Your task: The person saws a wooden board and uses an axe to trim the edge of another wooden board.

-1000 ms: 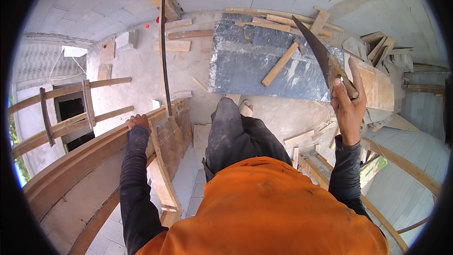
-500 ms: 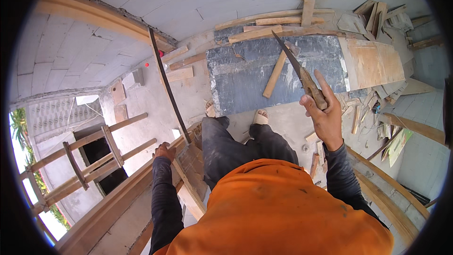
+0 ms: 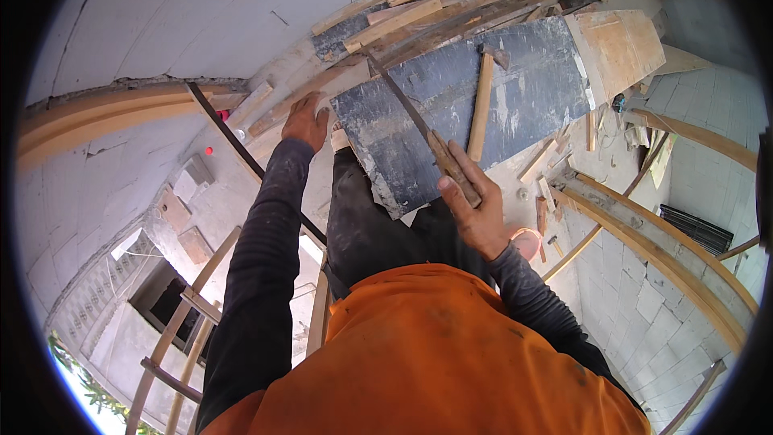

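In my right hand [image 3: 481,216] is a handsaw [image 3: 411,110] with a wooden handle. Its blade points forward and left above a dark, worn board [image 3: 539,72]. My left hand [image 3: 305,122] reaches ahead past the board's near left corner, thumb apart from the fingers and nothing visible in it. Whether it touches the wood close by, I cannot tell. On the board lies a hatchet-like tool [image 3: 481,105] with a wooden handle and a metal head.
Timber planks [image 3: 394,24] are piled along the block wall behind the board. A plywood sheet [image 3: 620,40] adjoins its right end. A dark upright bar [image 3: 233,141] slants beside my left arm. Wooden rails [image 3: 173,330] stand lower left, and timber beams [image 3: 660,254] run along the right.
My left hand has left the timber at my left side and stretched forward near the board. My right hand has brought the saw lower and to the left. The whole view has shifted.
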Action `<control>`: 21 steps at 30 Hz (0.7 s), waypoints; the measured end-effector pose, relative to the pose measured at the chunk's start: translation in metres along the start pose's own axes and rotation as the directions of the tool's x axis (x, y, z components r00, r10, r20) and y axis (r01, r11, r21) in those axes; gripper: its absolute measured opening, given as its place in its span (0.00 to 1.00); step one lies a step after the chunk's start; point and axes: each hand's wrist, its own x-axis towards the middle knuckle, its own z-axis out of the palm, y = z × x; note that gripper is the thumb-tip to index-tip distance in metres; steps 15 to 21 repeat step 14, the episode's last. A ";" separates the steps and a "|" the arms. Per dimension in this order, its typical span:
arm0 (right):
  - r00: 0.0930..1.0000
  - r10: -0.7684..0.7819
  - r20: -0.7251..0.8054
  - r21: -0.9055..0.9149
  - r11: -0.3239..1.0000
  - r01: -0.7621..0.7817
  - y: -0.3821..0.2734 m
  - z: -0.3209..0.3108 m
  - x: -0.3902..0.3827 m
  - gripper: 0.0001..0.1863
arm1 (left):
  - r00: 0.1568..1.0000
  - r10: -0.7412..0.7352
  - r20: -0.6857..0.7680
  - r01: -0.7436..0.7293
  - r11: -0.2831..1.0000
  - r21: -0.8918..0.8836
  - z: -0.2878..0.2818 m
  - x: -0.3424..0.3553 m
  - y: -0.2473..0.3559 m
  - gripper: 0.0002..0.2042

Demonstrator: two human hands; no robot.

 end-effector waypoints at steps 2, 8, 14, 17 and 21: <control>0.998 0.055 -0.016 -0.021 0.998 -0.055 0.003 0.023 0.001 0.36 | 0.995 0.020 0.102 -0.024 0.999 0.035 0.025 0.042 -0.005 0.24; 0.989 0.146 -0.026 -0.052 0.988 -0.147 0.001 0.052 0.015 0.33 | 0.850 -0.240 0.469 0.352 0.921 -0.166 0.089 0.099 -0.018 0.30; 0.982 0.188 0.023 -0.043 0.982 -0.186 0.010 0.060 0.022 0.34 | 0.814 -0.366 0.451 0.437 0.897 -0.062 0.122 0.101 -0.038 0.36; 0.982 0.188 0.023 -0.043 0.982 -0.186 0.010 0.060 0.022 0.34 | 0.814 -0.366 0.451 0.437 0.897 -0.062 0.122 0.101 -0.038 0.36; 0.982 0.188 0.023 -0.043 0.982 -0.186 0.010 0.060 0.022 0.34 | 0.814 -0.366 0.451 0.437 0.897 -0.062 0.122 0.101 -0.038 0.36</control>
